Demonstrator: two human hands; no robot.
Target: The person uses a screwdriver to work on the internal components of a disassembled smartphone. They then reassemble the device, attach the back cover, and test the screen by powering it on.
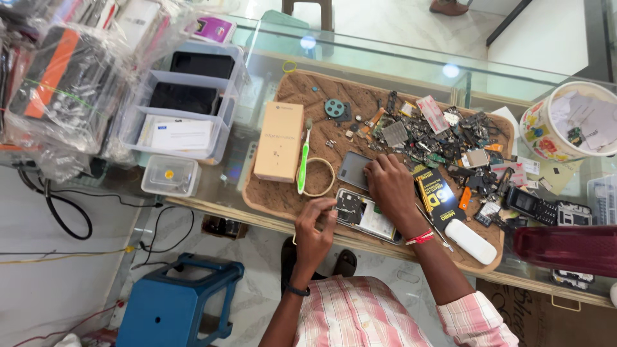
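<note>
An opened phone is being worked on at a messy mat.

At lower middle, the left hand (315, 222) is pinched at the opened phone's (363, 215) left edge. The right hand (387, 186) is laid on top, fingers curled, beside a grey plate (353, 169).

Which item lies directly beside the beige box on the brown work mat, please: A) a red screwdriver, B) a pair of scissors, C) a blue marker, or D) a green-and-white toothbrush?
D: a green-and-white toothbrush lies lengthwise along the right edge of the beige box on the brown work mat.
</note>
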